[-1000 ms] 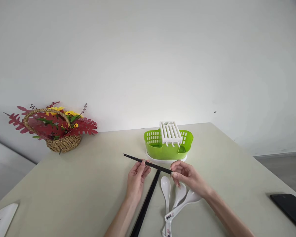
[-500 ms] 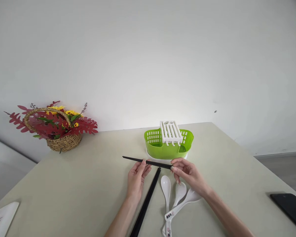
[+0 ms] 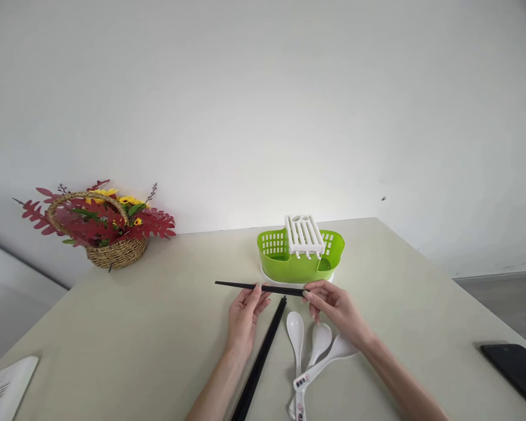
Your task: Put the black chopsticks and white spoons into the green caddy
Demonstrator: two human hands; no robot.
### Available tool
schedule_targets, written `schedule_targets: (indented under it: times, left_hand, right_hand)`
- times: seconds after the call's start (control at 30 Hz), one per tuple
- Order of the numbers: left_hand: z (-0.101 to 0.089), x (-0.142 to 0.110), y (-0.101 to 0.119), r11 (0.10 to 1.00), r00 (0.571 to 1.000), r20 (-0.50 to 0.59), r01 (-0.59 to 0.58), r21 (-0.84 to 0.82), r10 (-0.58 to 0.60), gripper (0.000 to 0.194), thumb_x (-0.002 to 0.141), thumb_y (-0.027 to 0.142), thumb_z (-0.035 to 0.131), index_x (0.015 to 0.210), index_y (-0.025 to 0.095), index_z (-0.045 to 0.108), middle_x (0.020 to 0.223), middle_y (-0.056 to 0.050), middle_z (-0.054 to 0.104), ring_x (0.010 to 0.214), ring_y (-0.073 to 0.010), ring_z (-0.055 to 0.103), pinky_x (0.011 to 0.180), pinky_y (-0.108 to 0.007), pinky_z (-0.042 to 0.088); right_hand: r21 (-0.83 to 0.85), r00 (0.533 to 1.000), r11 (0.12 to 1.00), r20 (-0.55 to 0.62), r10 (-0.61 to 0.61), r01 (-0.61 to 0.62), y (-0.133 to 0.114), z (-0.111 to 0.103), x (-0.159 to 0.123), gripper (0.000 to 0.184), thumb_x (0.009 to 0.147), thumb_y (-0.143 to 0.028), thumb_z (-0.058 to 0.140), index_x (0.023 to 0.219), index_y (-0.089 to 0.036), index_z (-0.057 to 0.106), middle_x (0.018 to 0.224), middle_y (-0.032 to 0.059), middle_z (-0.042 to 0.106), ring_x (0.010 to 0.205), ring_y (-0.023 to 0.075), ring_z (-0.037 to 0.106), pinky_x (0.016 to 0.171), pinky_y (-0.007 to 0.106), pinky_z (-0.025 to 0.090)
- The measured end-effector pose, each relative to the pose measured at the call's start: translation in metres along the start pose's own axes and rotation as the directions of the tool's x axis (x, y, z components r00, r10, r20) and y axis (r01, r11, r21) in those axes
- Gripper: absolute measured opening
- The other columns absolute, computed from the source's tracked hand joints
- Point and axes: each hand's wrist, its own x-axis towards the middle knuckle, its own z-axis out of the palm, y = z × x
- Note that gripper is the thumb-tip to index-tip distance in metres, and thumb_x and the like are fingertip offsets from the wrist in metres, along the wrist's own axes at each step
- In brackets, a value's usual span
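The raised chopsticks (image 3: 284, 290), black and thin, lie almost level across the view between the two hands, in front of the green basket (image 3: 296, 271). The left hand (image 3: 243, 313) pinches them near the middle between thumb and fingers, the other fingers loosely bent. The right hand (image 3: 331, 304) has the thicker end between thumb and fingertips, nearly closed there, its lower fingers curled.

Below them, more chopsticks (image 3: 259, 371) lie bunched on the bench (image 3: 166, 345), slanting between the forearms. Just right of that bunch are three white spoons (image 3: 295, 328), their handles crossing toward the near edge; the right hand and wrist are above the bowls of two.

The basket sits on a white tray (image 3: 268, 281), with a white slatted rack (image 3: 305, 235) across its top. At the far left, by the wall (image 3: 263, 117), is a wicker basket (image 3: 116, 255) of red leaves and yellow flowers. A dark phone (image 3: 515, 369) lies at the right.
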Motion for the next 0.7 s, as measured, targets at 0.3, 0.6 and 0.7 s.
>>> schedule_targets:
  times: [0.3, 0.6, 0.7]
  left_hand:
    - [0.001, 0.000, 0.009, 0.998, 0.997, -0.026, -0.066, 0.016, 0.067, 0.037, 0.071, 0.036, 0.092, 0.093, 0.011, 0.078, 0.101, -0.010, 0.080, 0.090, -0.0195, 0.078, 0.079, -0.025, 0.063]
    - [0.000, -0.009, 0.032, 0.986, 0.979, -0.130, -0.149, 0.077, 0.158, 0.041, 0.066, 0.042, 0.093, 0.091, 0.013, 0.078, 0.100, -0.009, 0.080, 0.089, -0.0210, 0.078, 0.075, -0.025, 0.061]
    - [0.001, -0.013, 0.036, 0.981, 0.978, -0.119, -0.158, 0.111, 0.171, 0.040, 0.068, 0.043, 0.092, 0.092, 0.013, 0.079, 0.104, -0.011, 0.080, 0.091, -0.0212, 0.078, 0.077, -0.026, 0.061]
  right_hand:
    - [-0.037, 0.999, 0.999, -0.038, 0.002, -0.003, -0.005, -0.001, 0.000, 0.047, 0.082, -0.064, 0.076, 0.090, -0.017, 0.072, 0.066, 0.0020, 0.067, 0.055, 0.0143, 0.059, 0.056, 0.029, 0.052]
    - [-0.001, 1.000, 1.000, -0.022, -0.005, 0.005, -0.010, -0.003, -0.001, 0.047, 0.081, -0.064, 0.078, 0.090, -0.018, 0.071, 0.066, 0.0013, 0.066, 0.055, 0.0143, 0.057, 0.057, 0.030, 0.050]
    - [0.008, 1.000, 1.000, -0.003, -0.006, 0.006, -0.012, -0.002, -0.002, 0.047, 0.081, -0.063, 0.078, 0.090, -0.017, 0.071, 0.066, 0.0020, 0.067, 0.056, 0.0145, 0.059, 0.058, 0.030, 0.051]
